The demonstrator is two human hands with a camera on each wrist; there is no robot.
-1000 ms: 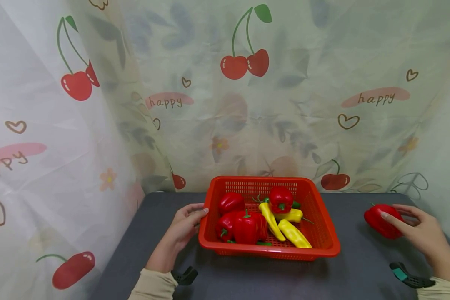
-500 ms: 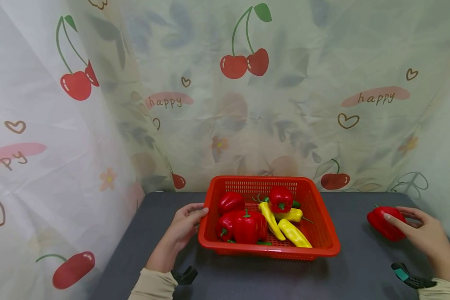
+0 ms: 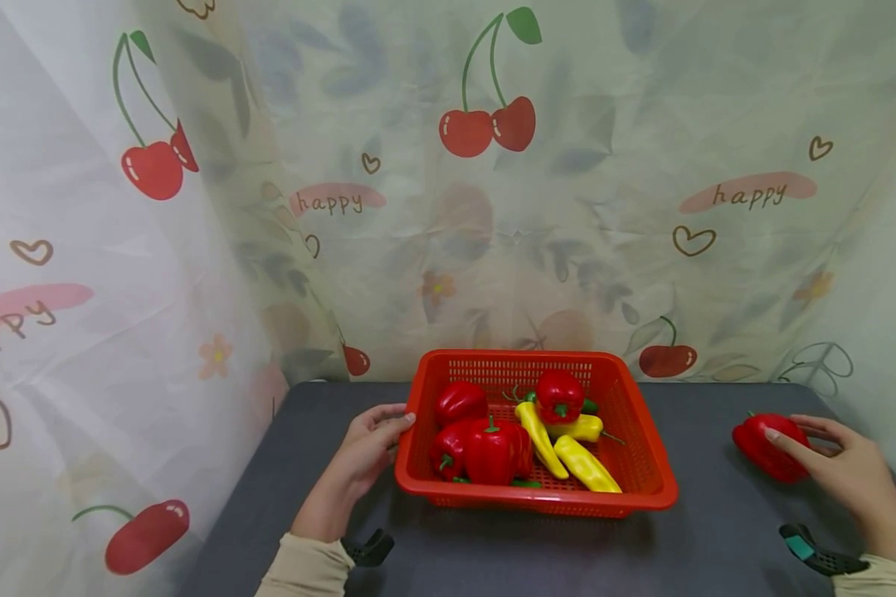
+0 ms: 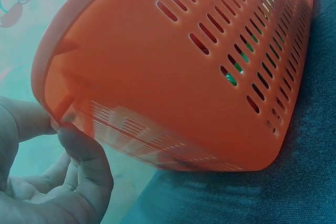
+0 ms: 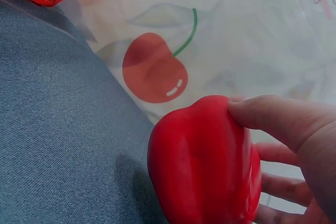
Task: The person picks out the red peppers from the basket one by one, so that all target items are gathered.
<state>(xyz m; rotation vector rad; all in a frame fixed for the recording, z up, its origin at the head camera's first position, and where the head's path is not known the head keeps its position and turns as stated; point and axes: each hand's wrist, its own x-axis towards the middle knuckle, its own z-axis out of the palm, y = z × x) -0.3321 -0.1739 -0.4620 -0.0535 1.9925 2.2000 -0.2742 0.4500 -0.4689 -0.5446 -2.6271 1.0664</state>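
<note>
My left hand [image 3: 367,448] pinches the left rim of a red perforated plastic basket [image 3: 538,498]; the left wrist view shows thumb and finger [image 4: 86,148] at that rim. Inside the basket lie several red bell peppers [image 3: 490,454], yellow peppers [image 3: 586,464] and some green ones [image 3: 590,407] partly hidden beneath. Off to the right, my right hand [image 3: 840,464] holds another red bell pepper [image 3: 771,448], close over the dark tabletop. In the right wrist view the thumb lies on top of this bell pepper [image 5: 202,161], with the other fingers behind it.
A dark grey cloth-covered table [image 3: 552,555] bears the basket. Behind and at the sides hangs a pale curtain [image 3: 627,99] printed with cherries and hearts. Each wrist wears a black strap [image 3: 821,554].
My right hand and the bell pepper in it have shifted slightly right and down toward the table. The left hand and basket have stayed put.
</note>
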